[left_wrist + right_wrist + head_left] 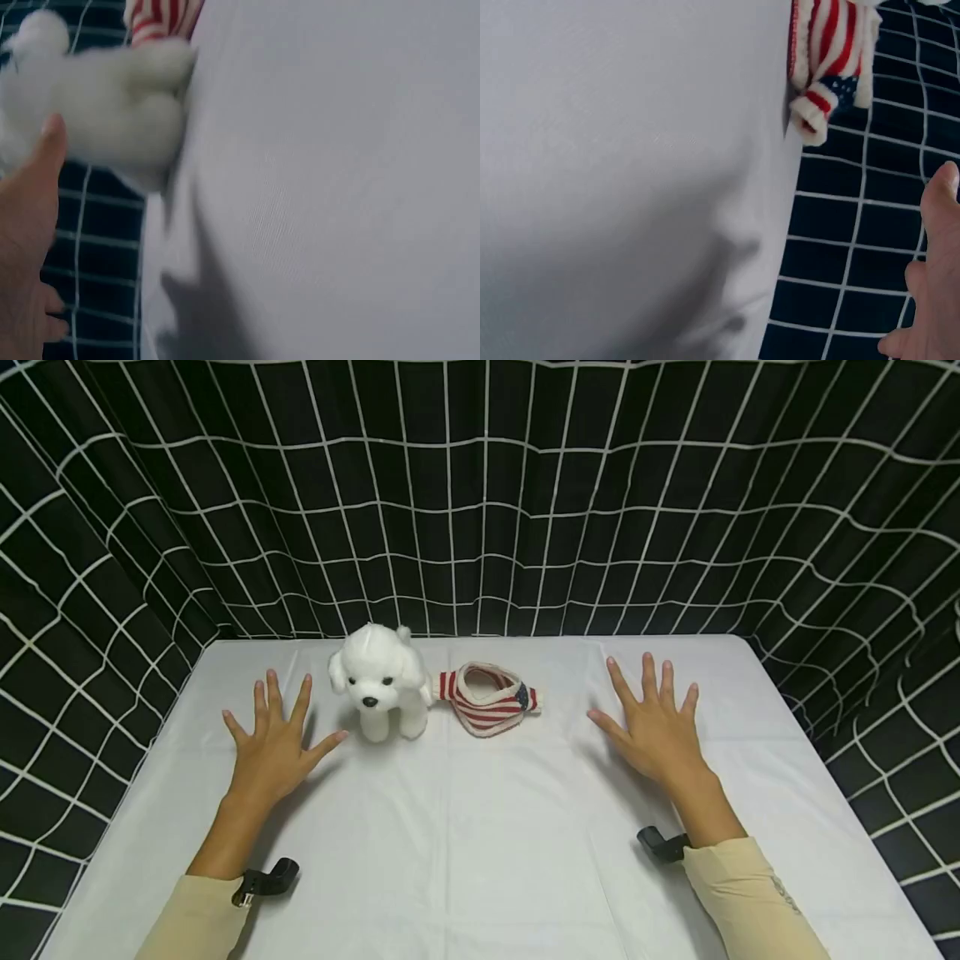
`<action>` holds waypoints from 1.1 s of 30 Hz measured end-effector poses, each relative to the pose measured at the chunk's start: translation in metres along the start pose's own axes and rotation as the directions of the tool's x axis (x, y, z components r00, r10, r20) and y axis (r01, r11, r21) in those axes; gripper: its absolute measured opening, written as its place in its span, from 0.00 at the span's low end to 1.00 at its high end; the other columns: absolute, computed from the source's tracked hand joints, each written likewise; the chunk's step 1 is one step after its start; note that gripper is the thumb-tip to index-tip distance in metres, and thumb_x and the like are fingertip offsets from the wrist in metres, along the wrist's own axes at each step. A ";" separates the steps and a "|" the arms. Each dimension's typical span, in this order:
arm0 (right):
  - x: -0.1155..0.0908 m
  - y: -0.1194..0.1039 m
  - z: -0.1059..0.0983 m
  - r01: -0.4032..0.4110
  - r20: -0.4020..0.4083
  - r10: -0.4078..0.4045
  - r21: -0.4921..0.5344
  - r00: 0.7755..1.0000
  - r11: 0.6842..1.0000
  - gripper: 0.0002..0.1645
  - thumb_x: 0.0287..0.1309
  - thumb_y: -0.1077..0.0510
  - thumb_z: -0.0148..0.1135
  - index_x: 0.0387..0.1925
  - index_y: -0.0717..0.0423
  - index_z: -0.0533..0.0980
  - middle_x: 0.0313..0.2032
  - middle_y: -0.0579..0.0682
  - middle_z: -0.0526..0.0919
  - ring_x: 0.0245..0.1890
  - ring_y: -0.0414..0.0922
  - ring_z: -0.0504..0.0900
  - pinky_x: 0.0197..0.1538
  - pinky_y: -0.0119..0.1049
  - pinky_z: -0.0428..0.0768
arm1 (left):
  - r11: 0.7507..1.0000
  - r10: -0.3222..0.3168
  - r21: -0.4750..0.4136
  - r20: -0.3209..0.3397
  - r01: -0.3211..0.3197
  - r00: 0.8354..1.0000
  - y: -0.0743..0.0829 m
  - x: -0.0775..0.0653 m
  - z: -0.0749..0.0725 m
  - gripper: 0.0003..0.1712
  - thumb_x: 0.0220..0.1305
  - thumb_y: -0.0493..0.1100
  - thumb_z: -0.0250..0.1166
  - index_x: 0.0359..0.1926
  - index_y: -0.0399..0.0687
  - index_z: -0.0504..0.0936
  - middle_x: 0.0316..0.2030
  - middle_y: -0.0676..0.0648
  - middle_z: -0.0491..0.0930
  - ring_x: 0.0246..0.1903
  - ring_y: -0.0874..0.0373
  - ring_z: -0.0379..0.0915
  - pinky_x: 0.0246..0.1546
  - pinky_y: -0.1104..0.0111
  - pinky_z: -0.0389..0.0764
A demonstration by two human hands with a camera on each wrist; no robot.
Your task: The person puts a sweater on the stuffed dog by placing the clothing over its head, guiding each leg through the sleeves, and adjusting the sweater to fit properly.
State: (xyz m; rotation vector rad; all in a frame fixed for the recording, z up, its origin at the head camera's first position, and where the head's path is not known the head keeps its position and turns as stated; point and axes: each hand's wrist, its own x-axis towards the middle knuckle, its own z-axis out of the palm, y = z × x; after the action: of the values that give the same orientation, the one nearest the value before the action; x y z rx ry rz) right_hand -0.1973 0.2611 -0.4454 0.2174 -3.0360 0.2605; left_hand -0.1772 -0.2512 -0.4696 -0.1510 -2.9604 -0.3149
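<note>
We see a black, white-gridded curtain (486, 539) behind the white toy dog (384, 683) and a white-covered table (480, 852) beneath it. Our left hand (272, 750) is near the dog's left in the head view, 5 fingers spread, holding nothing; the right hand (658, 735), likewise spread and unladen, is well apart to its right. The dog stands upright, facing us. Just right of it lies a striped knitted garment (489, 718), 1 sleeve beside the dog; we cannot tell whether they touch. We judge this a ready stage; the next move would call for reaching inward and curling fingers softly.
</note>
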 end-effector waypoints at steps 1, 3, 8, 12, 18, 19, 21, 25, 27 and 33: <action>-0.001 -0.001 -0.001 0.001 0.000 -0.001 0.002 1.000 1.000 0.50 0.69 0.24 0.40 0.81 0.38 0.38 0.78 0.67 0.33 0.77 0.66 0.26 0.67 0.77 0.28 | 1.000 0.007 0.003 -0.004 -0.007 1.000 0.003 -0.002 0.000 0.57 0.64 0.79 0.50 0.82 0.56 0.42 0.78 0.29 0.30 0.77 0.32 0.28 0.62 0.23 0.30; -0.002 -0.003 -0.003 0.009 0.000 -0.009 0.011 1.000 1.000 0.50 0.70 0.24 0.39 0.81 0.37 0.38 0.78 0.66 0.32 0.77 0.65 0.26 0.67 0.76 0.28 | 1.000 0.024 0.004 -0.006 -0.024 1.000 0.010 -0.007 -0.001 0.56 0.66 0.78 0.50 0.82 0.55 0.44 0.77 0.27 0.37 0.77 0.31 0.35 0.64 0.24 0.36; -0.007 -0.012 -0.007 0.045 -0.013 -0.044 0.038 0.999 0.998 0.47 0.72 0.26 0.39 0.82 0.37 0.38 0.79 0.66 0.35 0.78 0.63 0.30 0.69 0.74 0.29 | 0.996 0.084 0.002 0.012 -0.084 0.996 0.035 -0.023 -0.001 0.51 0.69 0.75 0.49 0.80 0.50 0.53 0.75 0.27 0.51 0.75 0.33 0.46 0.67 0.31 0.52; -0.008 -0.019 -0.009 0.064 -0.020 -0.063 0.053 0.998 0.997 0.46 0.72 0.27 0.40 0.82 0.36 0.39 0.79 0.66 0.38 0.79 0.63 0.34 0.71 0.72 0.30 | 0.991 0.130 0.013 0.027 -0.130 0.991 0.054 -0.031 0.000 0.48 0.70 0.74 0.50 0.78 0.48 0.58 0.74 0.28 0.56 0.74 0.35 0.51 0.66 0.35 0.60; -0.011 -0.031 -0.012 0.096 0.003 -0.097 0.090 0.995 0.991 0.46 0.73 0.28 0.39 0.82 0.36 0.39 0.79 0.66 0.43 0.78 0.64 0.42 0.72 0.71 0.35 | 0.977 0.212 0.002 -0.007 -0.212 0.977 0.073 -0.037 0.006 0.47 0.70 0.73 0.52 0.78 0.49 0.61 0.71 0.29 0.64 0.71 0.37 0.60 0.60 0.40 0.72; -0.011 -0.033 -0.013 0.103 0.008 -0.104 0.099 0.995 0.990 0.46 0.73 0.28 0.39 0.82 0.36 0.39 0.78 0.66 0.44 0.78 0.65 0.44 0.72 0.70 0.37 | 0.974 0.226 -0.001 -0.023 -0.227 0.974 0.075 -0.037 0.007 0.47 0.69 0.73 0.52 0.77 0.49 0.62 0.70 0.30 0.65 0.70 0.38 0.62 0.59 0.41 0.73; -0.012 -0.038 -0.014 0.117 0.018 -0.120 0.118 0.993 0.986 0.46 0.73 0.27 0.39 0.82 0.37 0.40 0.78 0.67 0.47 0.77 0.65 0.48 0.73 0.69 0.41 | 0.968 0.251 -0.013 -0.049 -0.252 0.967 0.079 -0.038 0.008 0.46 0.69 0.72 0.55 0.77 0.50 0.63 0.69 0.32 0.67 0.69 0.39 0.65 0.56 0.44 0.76; -0.012 -0.045 -0.014 0.147 0.021 -0.152 0.144 0.988 0.979 0.46 0.73 0.28 0.39 0.82 0.40 0.43 0.77 0.67 0.52 0.75 0.64 0.54 0.73 0.67 0.47 | 0.956 0.285 -0.045 -0.076 -0.289 0.955 0.088 -0.037 0.009 0.46 0.68 0.71 0.57 0.76 0.49 0.65 0.68 0.35 0.70 0.66 0.41 0.69 0.53 0.46 0.79; -0.011 -0.047 -0.013 0.162 0.016 -0.167 0.156 0.986 0.974 0.45 0.74 0.29 0.41 0.81 0.42 0.45 0.76 0.67 0.54 0.74 0.64 0.57 0.73 0.66 0.50 | 0.949 0.304 -0.060 -0.087 -0.310 0.949 0.094 -0.035 0.010 0.45 0.68 0.70 0.59 0.75 0.49 0.66 0.68 0.36 0.71 0.64 0.41 0.71 0.50 0.47 0.80; -0.004 -0.054 -0.006 0.229 -0.031 -0.228 0.202 0.973 0.952 0.42 0.75 0.35 0.48 0.80 0.48 0.53 0.73 0.66 0.62 0.69 0.67 0.67 0.69 0.63 0.64 | 0.918 0.363 -0.112 -0.151 -0.381 0.919 0.116 -0.020 0.011 0.37 0.70 0.61 0.63 0.73 0.50 0.70 0.64 0.38 0.75 0.60 0.43 0.75 0.44 0.47 0.82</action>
State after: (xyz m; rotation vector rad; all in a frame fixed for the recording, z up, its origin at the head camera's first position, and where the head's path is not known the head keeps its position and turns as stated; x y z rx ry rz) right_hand -0.1845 0.2103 -0.4313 0.5766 -2.9367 0.5526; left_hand -0.1455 -0.1378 -0.4603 -0.6763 -2.7033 -0.4566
